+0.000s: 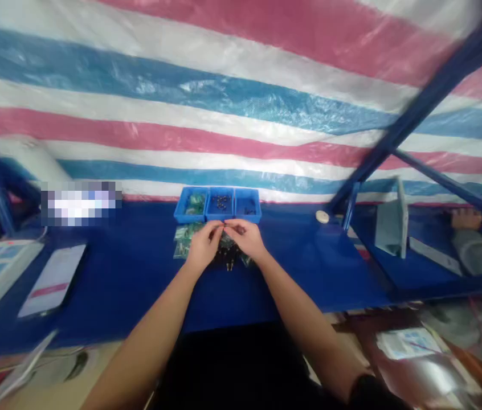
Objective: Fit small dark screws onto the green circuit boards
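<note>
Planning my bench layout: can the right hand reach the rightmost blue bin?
Probably yes: the right hand sits just in front of the rightmost blue bin, and nothing appears to stand between them.

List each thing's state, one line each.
Left hand, fingers pinched on something tiny
Right hand, fingers pinched, tips near left hand's
Blue tray, three compartments, all holding parts
Green parts, spread in front of tray
Black-and-gold parts, heaped under hands
Co-worker's hand, resting, far right
</note>
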`<control>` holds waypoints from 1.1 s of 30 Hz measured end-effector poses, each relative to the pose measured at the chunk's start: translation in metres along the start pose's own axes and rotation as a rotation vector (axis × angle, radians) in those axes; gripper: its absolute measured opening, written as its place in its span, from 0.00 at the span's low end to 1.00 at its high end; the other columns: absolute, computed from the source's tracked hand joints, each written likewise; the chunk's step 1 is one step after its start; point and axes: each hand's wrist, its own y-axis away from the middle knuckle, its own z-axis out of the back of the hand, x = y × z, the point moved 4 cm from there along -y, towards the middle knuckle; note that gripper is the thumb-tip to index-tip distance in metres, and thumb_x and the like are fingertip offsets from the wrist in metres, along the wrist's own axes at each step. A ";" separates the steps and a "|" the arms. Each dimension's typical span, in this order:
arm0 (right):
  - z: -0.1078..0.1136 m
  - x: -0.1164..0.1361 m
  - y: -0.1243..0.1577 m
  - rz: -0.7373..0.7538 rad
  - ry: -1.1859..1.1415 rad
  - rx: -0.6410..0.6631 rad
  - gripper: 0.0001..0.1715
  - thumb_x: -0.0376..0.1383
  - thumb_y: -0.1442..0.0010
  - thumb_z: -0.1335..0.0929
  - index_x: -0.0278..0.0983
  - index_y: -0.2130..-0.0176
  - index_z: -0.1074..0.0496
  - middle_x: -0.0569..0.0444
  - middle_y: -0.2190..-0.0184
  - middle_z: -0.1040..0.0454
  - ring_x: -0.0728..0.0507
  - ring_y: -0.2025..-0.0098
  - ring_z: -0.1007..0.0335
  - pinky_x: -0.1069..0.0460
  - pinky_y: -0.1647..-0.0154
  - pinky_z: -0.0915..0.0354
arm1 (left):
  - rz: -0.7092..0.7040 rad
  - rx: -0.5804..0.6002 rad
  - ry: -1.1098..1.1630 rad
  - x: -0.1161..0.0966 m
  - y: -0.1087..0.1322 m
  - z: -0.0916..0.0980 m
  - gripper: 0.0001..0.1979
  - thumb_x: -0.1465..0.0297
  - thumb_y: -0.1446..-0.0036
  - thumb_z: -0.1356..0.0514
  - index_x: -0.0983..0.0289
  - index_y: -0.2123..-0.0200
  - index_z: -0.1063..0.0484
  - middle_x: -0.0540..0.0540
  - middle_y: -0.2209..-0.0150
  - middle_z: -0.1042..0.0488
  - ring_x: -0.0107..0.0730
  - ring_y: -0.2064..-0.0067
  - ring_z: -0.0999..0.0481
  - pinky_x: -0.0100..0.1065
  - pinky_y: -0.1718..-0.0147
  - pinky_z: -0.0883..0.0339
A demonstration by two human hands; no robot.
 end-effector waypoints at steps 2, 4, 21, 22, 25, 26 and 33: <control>-0.001 -0.002 -0.001 -0.006 -0.006 0.005 0.17 0.42 0.45 0.28 0.37 0.57 0.22 0.50 0.62 0.20 0.44 0.62 0.23 0.50 0.56 0.28 | 0.004 0.000 -0.016 0.000 0.000 0.000 0.13 0.62 0.35 0.48 0.61 0.56 0.28 0.52 0.59 0.22 0.32 0.62 0.23 0.30 0.60 0.34; -0.002 -0.003 -0.001 -0.011 -0.005 0.006 0.18 0.43 0.46 0.28 0.37 0.57 0.22 0.50 0.62 0.20 0.44 0.62 0.23 0.49 0.56 0.28 | 0.005 0.000 -0.023 0.000 -0.001 0.000 0.13 0.62 0.35 0.48 0.61 0.57 0.28 0.52 0.60 0.22 0.32 0.63 0.23 0.31 0.60 0.34; 0.001 0.004 0.000 -0.025 0.024 -0.016 0.17 0.42 0.45 0.28 0.37 0.57 0.22 0.50 0.64 0.20 0.44 0.64 0.24 0.49 0.59 0.29 | 0.000 -0.029 0.024 -0.003 0.001 0.001 0.12 0.62 0.36 0.46 0.61 0.56 0.28 0.52 0.65 0.23 0.30 0.68 0.25 0.30 0.66 0.33; 0.000 0.004 0.000 -0.025 0.025 -0.013 0.17 0.42 0.45 0.28 0.37 0.57 0.22 0.50 0.64 0.20 0.44 0.64 0.24 0.49 0.59 0.29 | -0.002 -0.027 0.029 -0.003 0.001 0.002 0.12 0.62 0.36 0.46 0.61 0.57 0.28 0.52 0.64 0.23 0.30 0.67 0.24 0.30 0.65 0.33; 0.000 0.005 0.001 -0.024 0.028 -0.009 0.17 0.42 0.45 0.28 0.37 0.57 0.22 0.50 0.64 0.20 0.44 0.64 0.23 0.49 0.59 0.29 | -0.001 -0.010 0.032 -0.004 0.000 0.002 0.12 0.62 0.36 0.47 0.61 0.58 0.27 0.51 0.66 0.23 0.30 0.68 0.25 0.30 0.64 0.34; 0.000 0.005 0.001 -0.027 0.030 -0.010 0.17 0.42 0.45 0.28 0.38 0.57 0.22 0.50 0.64 0.20 0.44 0.63 0.23 0.49 0.59 0.29 | 0.002 -0.007 0.032 -0.005 0.000 0.003 0.12 0.62 0.35 0.47 0.61 0.59 0.27 0.51 0.67 0.24 0.30 0.68 0.25 0.30 0.65 0.34; -0.002 0.004 0.001 -0.021 0.025 0.014 0.17 0.42 0.45 0.28 0.38 0.57 0.22 0.50 0.64 0.20 0.44 0.64 0.23 0.49 0.60 0.28 | 0.006 0.002 0.019 -0.006 0.000 0.003 0.12 0.62 0.34 0.49 0.61 0.59 0.28 0.50 0.70 0.25 0.29 0.70 0.27 0.30 0.66 0.35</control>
